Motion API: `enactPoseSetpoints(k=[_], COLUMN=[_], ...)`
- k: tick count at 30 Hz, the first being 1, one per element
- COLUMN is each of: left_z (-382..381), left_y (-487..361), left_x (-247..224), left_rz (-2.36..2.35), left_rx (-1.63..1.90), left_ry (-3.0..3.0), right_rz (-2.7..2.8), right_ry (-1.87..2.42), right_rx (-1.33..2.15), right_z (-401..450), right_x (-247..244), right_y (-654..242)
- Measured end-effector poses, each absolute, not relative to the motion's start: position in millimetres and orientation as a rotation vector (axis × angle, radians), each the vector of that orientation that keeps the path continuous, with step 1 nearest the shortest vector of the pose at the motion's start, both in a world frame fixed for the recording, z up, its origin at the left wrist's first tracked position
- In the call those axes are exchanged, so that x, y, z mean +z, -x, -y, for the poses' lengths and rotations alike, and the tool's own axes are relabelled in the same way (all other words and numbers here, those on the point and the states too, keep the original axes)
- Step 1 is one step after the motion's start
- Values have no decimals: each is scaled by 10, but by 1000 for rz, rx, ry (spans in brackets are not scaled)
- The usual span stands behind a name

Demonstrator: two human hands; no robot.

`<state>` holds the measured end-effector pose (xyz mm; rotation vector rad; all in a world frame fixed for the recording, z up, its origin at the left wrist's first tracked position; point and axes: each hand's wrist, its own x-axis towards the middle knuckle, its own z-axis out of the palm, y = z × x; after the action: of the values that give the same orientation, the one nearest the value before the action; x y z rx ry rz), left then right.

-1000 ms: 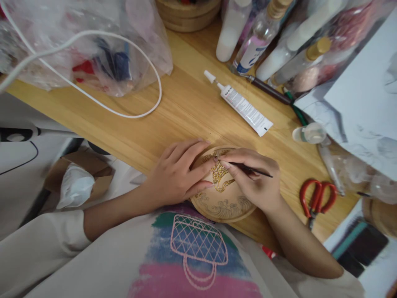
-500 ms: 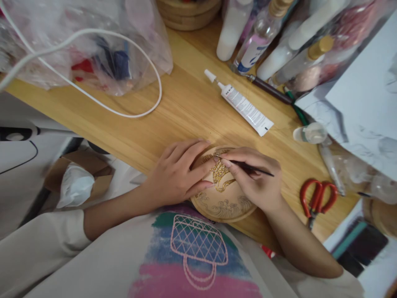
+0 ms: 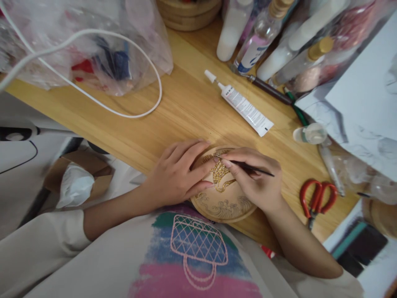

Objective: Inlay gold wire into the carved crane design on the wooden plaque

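Observation:
A round pale wooden disc (image 3: 225,207) lies at the table's front edge, partly over the person's lap side. Black wave lines are drawn on its lower part. Raised gold lines (image 3: 221,174) form a curved, scaly shape on its middle. My left hand (image 3: 178,174) rests with fingers spread, its thumb and index finger on the disc beside the gold lines. In my right hand (image 3: 257,176), fingers pinch a thin, dark-handled tool (image 3: 257,169). Its tip is near the disc's upper edge, close to my left index fingertip; the tip's exact kind is too small to tell.
A white tube (image 3: 246,109) lies behind the disc, its nozzle capped. Red-handled pliers (image 3: 318,198) lie to the right. Several bottles (image 3: 254,43) stand at the back. A plastic bag (image 3: 124,54) and looping white cable (image 3: 155,99) occupy the left. Paper sheets (image 3: 366,95) lie at right.

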<state>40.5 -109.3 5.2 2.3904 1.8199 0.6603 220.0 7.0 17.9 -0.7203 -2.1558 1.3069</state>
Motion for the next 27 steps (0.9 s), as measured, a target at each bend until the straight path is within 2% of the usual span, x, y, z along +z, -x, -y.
enactPoseSetpoints(k=[27], left_z=[1086], left_y=[-402], left_x=[52], left_rz=[-1813], left_rx=[649], left_ry=[-2385], right_rz=[2164], right_ry=[706], right_rx=[1309], right_z=[-86], right_x=[179], right_y=[-2216])
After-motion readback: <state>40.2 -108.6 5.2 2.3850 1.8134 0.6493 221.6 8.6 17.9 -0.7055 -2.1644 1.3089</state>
